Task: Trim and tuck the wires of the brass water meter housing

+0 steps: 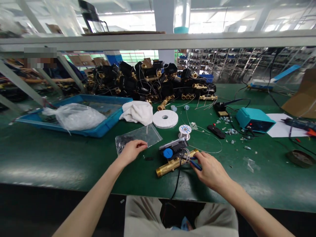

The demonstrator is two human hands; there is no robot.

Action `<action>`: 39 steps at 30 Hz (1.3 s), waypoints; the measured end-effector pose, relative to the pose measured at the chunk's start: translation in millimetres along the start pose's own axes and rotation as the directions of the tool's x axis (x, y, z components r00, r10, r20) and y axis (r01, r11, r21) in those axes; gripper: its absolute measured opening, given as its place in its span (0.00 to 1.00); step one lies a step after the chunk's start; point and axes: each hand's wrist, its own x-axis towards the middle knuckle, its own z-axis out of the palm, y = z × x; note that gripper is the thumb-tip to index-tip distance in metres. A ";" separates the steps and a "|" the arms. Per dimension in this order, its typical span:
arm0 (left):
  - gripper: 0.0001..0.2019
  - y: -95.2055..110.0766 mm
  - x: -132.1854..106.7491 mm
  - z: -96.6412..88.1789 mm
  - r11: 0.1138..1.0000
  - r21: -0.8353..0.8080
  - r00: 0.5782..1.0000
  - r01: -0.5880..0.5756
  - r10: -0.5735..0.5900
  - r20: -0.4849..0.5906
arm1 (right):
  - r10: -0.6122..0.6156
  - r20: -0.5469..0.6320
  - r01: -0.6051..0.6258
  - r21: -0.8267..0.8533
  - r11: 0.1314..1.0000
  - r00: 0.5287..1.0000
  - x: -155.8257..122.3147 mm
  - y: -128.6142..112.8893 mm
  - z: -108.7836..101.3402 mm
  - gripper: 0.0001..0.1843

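A brass water meter body (172, 165) lies at an angle on the green bench mat (54, 164), with a black electronic head (172, 149) and blue cap on top. My right hand (209, 169) is shut on blue-handled pliers (195, 164), whose jaws reach in among thin wires at the meter's right side. My left hand (132, 152) rests just left of the meter, its fingertips at the lower edge of a clear plastic bag (139, 140). A small black piece (148, 158) lies on the mat close to those fingers. Nothing shows in the left hand.
Behind the hands are a wire spool (185, 131), white roll (165, 118) and white cloth (137, 112). A blue tray (74, 128) holds a plastic bag. Black-and-brass meters (153, 82) are heaped behind. A teal soldering station (254, 120) stands right. A co-worker's arm (49, 80) shows far left.
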 end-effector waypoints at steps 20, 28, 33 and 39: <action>0.10 42.3 66.0 36.0 0.997 0.040 0.994 -0.073 0.070 0.088 | 0.192 -0.047 -0.191 0.024 0.981 0.980 -14.4 59.1 -22.3 0.11; 0.09 56.7 110.9 77.3 0.995 0.092 0.997 -0.037 0.030 0.076 | 0.247 -0.061 -0.246 0.032 0.969 0.967 -26.1 77.0 -23.2 0.10; 0.14 78.0 100.1 62.1 0.976 0.135 0.985 -0.173 0.169 0.040 | 0.227 -0.070 -0.223 0.053 0.973 0.971 -16.8 80.0 -22.2 0.10; 0.15 82.8 107.6 66.1 0.906 0.240 0.937 -0.348 0.326 0.127 | 0.199 -0.082 -0.192 0.088 0.977 0.977 -2.5 69.4 -18.4 0.11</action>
